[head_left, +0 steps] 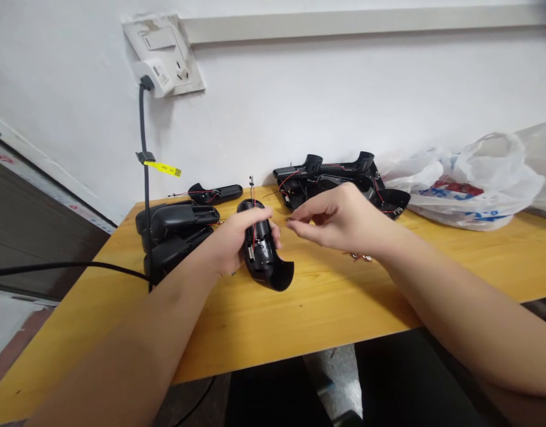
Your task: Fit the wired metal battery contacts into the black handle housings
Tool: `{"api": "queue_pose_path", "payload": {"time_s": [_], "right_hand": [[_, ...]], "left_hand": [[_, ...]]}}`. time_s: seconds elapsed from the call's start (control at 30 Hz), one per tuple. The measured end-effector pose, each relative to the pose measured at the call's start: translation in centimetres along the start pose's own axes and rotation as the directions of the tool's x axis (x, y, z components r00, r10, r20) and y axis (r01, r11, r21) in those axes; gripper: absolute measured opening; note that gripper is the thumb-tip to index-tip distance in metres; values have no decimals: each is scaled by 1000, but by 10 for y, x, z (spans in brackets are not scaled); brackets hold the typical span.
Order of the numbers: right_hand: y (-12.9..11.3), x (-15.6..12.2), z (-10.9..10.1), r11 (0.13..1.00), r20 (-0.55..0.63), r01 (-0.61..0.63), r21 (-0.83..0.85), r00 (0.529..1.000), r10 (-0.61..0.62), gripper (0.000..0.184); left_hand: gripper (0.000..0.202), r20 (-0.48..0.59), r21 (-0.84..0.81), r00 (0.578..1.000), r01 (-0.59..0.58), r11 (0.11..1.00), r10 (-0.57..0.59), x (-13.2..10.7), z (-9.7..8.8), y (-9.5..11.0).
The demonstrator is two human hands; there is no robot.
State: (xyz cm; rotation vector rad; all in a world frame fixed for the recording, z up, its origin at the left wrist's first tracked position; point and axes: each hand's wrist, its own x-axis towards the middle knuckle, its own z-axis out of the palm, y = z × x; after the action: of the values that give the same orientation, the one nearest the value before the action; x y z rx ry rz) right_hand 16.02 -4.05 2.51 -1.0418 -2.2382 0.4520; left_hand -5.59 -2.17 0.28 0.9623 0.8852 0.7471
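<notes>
- Head view: a white wall rises behind a yellow wooden table, with a wall socket plate at far left, a white plug in it, and a black cable running down to the table edge with a yellow tag on it.
- At far right, a white plastic bag with red and blue print lies against the wall.
- Left of your hands sit stacked black housings, with a slimmer one just beyond them. Far right of your hands lies a heap of open black housings with red wires showing.
- Your left hand is clenched around the middle of a black plastic shell, fingers curled across its open side, its flared end pointing toward you and to the right.
- Thin red wires run along that shell, just beside your left fingers.
- Your right hand hovers just right of the shell, not touching it. Its fingertips are pinched together; you cannot tell whether they hold something tiny.
- Small wired parts lie on the table beneath your right wrist.
</notes>
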Motion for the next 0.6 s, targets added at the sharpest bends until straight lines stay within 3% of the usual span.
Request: {"api": "queue_pose_path", "payload": {"time_s": [0.13,0.3,0.4,0.5,0.6], "right_hand": [[1,3,15,983,27,143,-115,990,-141,20],[6,4,17,924,52,338,-181,941,-334,33],[6,2,19,905,33,378,-195,925,-379,33],[3,2,24,958,-63,283,-38,956,-285,29],[-1,4,31,977,-77,-32,213,996,49,30]], "left_hand": [[29,-13,164,999,-40,986,42,0,3,-3],[22,9,126,998,-57,990,56,0,4,-4],[20,14,137,994,-107,985,107,0,2,-4],[22,22,119,986,-167,979,165,0,0,-4],[23,-5,156,972,-230,961,234,-1,1,-3]]}}
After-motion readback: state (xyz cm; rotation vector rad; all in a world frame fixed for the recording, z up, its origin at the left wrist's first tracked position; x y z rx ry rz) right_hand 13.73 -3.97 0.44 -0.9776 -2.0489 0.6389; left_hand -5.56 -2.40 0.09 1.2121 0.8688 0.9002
